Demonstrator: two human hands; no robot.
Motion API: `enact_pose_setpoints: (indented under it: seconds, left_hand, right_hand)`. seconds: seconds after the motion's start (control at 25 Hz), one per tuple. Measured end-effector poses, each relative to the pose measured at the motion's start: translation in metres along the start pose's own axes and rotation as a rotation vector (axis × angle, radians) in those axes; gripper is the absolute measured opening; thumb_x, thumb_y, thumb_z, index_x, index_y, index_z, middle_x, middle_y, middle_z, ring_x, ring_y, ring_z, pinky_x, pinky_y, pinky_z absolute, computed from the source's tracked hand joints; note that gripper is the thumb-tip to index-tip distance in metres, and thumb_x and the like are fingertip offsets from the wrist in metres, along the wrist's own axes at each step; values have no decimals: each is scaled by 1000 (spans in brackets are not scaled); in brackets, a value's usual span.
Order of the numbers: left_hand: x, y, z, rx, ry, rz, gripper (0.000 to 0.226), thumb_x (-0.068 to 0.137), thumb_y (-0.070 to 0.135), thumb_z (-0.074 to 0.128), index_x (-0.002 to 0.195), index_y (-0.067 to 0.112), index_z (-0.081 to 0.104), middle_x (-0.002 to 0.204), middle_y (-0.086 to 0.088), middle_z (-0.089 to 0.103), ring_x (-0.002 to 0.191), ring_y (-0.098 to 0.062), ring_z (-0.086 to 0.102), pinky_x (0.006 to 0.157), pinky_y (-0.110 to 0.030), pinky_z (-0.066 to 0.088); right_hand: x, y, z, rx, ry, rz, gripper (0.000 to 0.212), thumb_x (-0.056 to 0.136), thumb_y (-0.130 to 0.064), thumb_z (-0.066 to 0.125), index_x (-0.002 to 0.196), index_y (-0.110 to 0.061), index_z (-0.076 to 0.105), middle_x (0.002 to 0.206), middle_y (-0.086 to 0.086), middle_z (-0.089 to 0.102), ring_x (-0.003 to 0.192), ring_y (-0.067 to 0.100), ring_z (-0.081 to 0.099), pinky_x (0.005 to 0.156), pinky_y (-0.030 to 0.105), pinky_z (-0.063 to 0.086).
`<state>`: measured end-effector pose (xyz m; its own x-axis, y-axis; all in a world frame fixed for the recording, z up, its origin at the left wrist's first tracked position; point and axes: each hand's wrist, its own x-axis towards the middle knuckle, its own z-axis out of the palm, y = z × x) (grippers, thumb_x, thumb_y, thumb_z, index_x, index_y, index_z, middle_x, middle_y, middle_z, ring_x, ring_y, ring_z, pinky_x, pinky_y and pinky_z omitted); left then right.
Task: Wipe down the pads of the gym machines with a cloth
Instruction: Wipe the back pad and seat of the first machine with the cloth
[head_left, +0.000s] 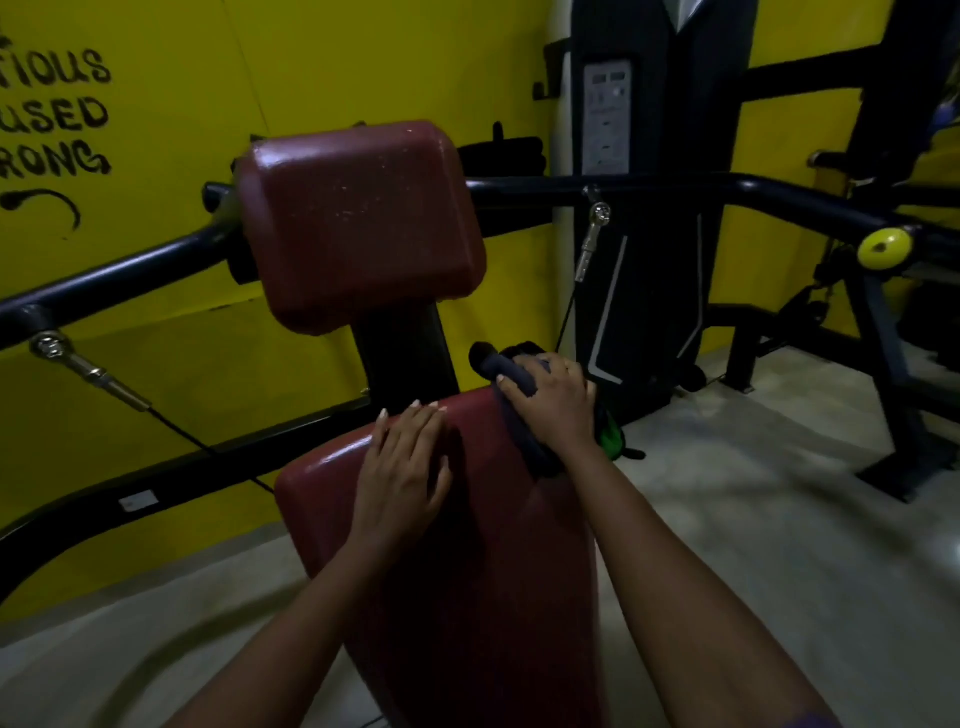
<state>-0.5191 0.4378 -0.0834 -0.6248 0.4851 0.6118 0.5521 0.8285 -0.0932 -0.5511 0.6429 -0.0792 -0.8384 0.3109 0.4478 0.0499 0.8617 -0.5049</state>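
Note:
A long dark-red seat pad (322, 499) runs from the bottom of the view up to the machine's black post. Above it sits a second dark-red pad (358, 223), squarish and upright. My left hand (402, 467) lies flat on the top end of the long pad, fingers spread, holding nothing. My right hand (553, 405) is closed on a dark blue cloth (511, 376) and presses it against the pad's upper right edge. Part of the cloth hangs down the pad's side below my wrist.
Black machine arms (675, 189) cross behind the pads, with a steel cable fitting (83, 366) at left. A black weight stack tower (644, 208) stands right of the post. A yellow knob (883, 248) and more black frame stand at right. A yellow wall lies behind, grey floor below.

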Motion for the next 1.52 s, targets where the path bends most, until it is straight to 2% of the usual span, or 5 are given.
enact_pose_setpoints:
  seconds: [0.28, 0.64, 0.88, 1.16, 1.52]
  left_hand:
    - [14, 30, 45, 305, -176, 425, 66, 91, 46, 31, 146, 9, 31, 153, -11, 29, 143, -27, 17, 114, -49, 15]
    - [12, 35, 47, 334, -161, 505, 71, 91, 51, 30, 146, 7, 29, 154, -14, 25, 144, -29, 16, 116, -48, 15]
    - [-8, 48, 51, 232, -142, 477, 66, 90, 43, 36, 145, 7, 32, 153, -11, 29, 143, -25, 17, 116, -47, 14]
    - [-68, 64, 95, 417, -210, 883, 65, 91, 40, 31, 147, 9, 27, 156, -12, 20, 143, -28, 17, 115, -52, 7]
    - [-83, 73, 106, 405, -211, 830, 66, 89, 40, 32, 146, 5, 29, 155, -15, 19, 143, -29, 16, 116, -50, 7]
  right_hand:
    - [-22, 44, 12, 745, -39, 312, 57, 91, -54, 46, 140, -27, 37, 138, 6, 50, 124, 27, 47, 87, 28, 36]
    - [-162, 89, 73, 936, -127, 847, 73, 83, -66, 39, 137, -17, 42, 133, 13, 52, 117, 30, 52, 100, 46, 43]
    - [-117, 76, 43, 851, -95, 524, 70, 84, -67, 42, 142, -29, 30, 141, 2, 46, 126, 25, 44, 102, 40, 38]
    - [-224, 116, 131, 880, 70, 745, 55, 88, -64, 37, 123, -23, 51, 106, -6, 56, 101, 18, 57, 82, 27, 43]
    - [-246, 143, 156, 847, -49, 789, 44, 98, -41, 37, 134, -15, 44, 134, 9, 51, 122, 26, 48, 104, 38, 35]
